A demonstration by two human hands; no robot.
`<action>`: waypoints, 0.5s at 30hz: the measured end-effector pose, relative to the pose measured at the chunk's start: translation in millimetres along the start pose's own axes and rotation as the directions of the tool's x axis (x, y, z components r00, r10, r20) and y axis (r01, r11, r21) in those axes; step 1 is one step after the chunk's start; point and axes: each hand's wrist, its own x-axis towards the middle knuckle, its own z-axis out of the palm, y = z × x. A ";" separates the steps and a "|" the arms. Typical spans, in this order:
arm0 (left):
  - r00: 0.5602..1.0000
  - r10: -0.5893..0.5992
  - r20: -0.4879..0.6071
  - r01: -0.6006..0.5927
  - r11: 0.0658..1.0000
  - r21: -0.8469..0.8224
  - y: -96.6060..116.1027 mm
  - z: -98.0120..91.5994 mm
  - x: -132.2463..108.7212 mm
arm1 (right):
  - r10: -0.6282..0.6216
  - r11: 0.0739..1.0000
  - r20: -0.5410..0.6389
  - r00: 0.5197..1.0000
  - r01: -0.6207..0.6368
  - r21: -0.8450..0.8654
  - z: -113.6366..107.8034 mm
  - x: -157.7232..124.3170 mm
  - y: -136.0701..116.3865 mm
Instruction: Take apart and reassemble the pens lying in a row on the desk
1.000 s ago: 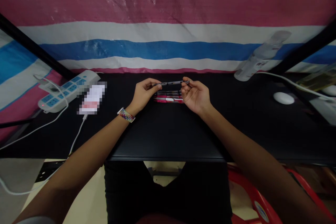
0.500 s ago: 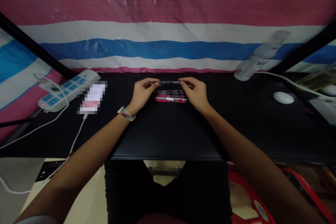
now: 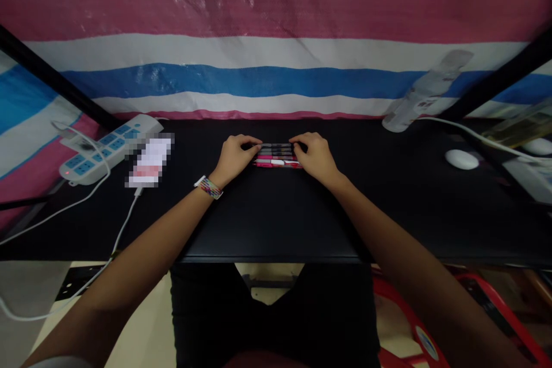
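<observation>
— What do you see nearest to the person?
— The legs in black trousers [image 3: 202, 310], and at the right of them a red stool [image 3: 399, 328]. Above the legs begins the front edge of the black table [image 3: 276, 224].

— And then?
— Both forearms come over this edge. On the left wrist there is a multicoloured band [image 3: 209, 187].

— Where are the pens?
— The row of pens [image 3: 276, 156] lies on the table between the two hands, each pen going from left to right. The nearest is a pink and white pen [image 3: 278, 164]; behind it come darker ones, close together. The light is poor there and the pens look small, so I cannot count them with certainty.

— What do the fingers do?
— The left hand [image 3: 236, 158] pinches the left end of the farthest pen [image 3: 276, 145] between thumb and forefinger. The right hand [image 3: 317, 156] pinches its right end in the same manner. This pen is level, just beside the others.

— What is around them?
— Well apart on the right, a white mouse [image 3: 462, 159]. On the left, a phone [image 3: 150, 161] with a pixelated screen and a cable [image 3: 126, 221] at its lower end; just beyond it, a white power strip [image 3: 110, 149] with blue sockets.

— And farthest?
— Toward the back on the right stands a clear bottle [image 3: 425, 95]. Behind everything hangs a sheet [image 3: 276, 11] with red, white and blue stripes.
</observation>
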 end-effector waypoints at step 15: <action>0.999 0.033 -0.017 -0.032 0.998 0.048 -8.8 3.3 2.7 | -0.003 1.000 -0.055 0.999 0.003 0.005 -0.1 -4.8 -1.1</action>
